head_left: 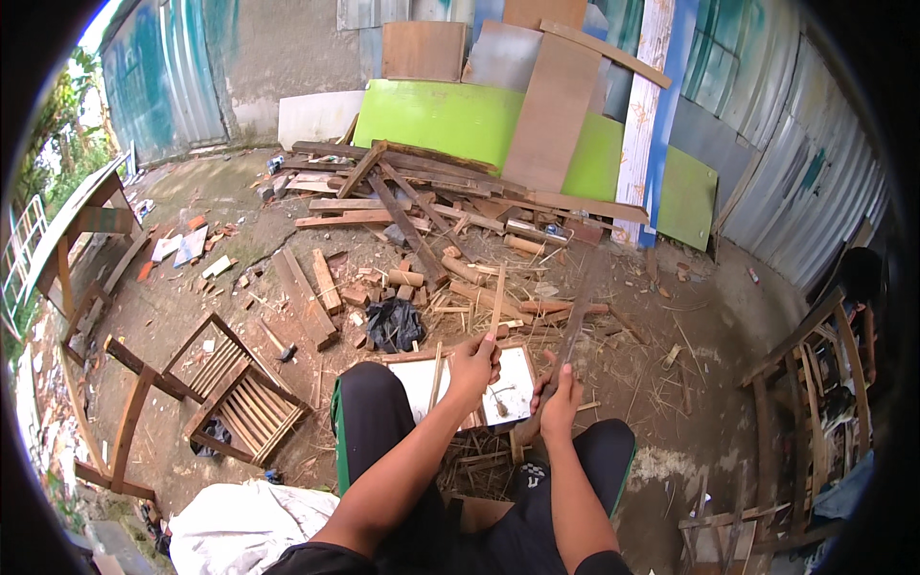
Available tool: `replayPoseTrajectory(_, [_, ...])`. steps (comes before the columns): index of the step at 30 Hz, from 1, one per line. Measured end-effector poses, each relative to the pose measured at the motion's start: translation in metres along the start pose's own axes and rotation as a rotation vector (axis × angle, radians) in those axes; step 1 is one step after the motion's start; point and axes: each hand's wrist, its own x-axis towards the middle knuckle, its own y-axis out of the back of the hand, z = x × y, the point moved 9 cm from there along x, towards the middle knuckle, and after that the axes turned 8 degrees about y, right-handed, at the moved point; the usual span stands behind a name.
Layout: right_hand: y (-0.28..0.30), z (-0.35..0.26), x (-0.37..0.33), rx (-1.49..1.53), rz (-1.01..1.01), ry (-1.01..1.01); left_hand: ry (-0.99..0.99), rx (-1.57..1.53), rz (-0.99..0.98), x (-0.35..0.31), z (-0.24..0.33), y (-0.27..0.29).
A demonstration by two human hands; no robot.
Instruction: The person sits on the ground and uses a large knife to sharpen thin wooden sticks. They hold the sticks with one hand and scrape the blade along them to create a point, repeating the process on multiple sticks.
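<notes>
My left hand is closed around a thin, pale bamboo strip, which points up and away from me. A long, dark, narrow blade like a machete rises from my right hand, whose fingers are wrapped about its lower part. Its outline is partly blurred, and my hand hides where it is gripped. The strip and the blade stand apart. Below both hands, between my knees, lies a white board with a brown wooden edge. Another thin strip crosses the board beside my left wrist.
Ahead lies a heap of planks, with bamboo pieces and a black plastic bag nearer. A slatted wooden frame and a hammer lie left. White cloth is beside me; wooden frames stand right.
</notes>
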Motion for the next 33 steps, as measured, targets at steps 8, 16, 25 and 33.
replayPoseTrajectory(8, [-0.025, -0.011, -0.032, -0.545, -0.279, 0.290, -0.023, -0.005, 0.010, -0.016, 0.006, -0.015])
replayPoseTrajectory(16, [-0.030, -0.021, -0.032, -0.638, -0.253, 0.576, 0.019, 0.053, -0.030, -0.018, 0.009, -0.013])
replayPoseTrajectory(25, [-0.050, -0.029, -0.036, -0.667, -0.226, 0.714, -0.016, -0.060, 0.125, -0.025, 0.008, 0.016])
replayPoseTrajectory(33, [-0.067, -0.022, -0.034, -0.669, -0.242, 0.682, -0.016, -0.089, 0.153, -0.039, 0.016, 0.029])
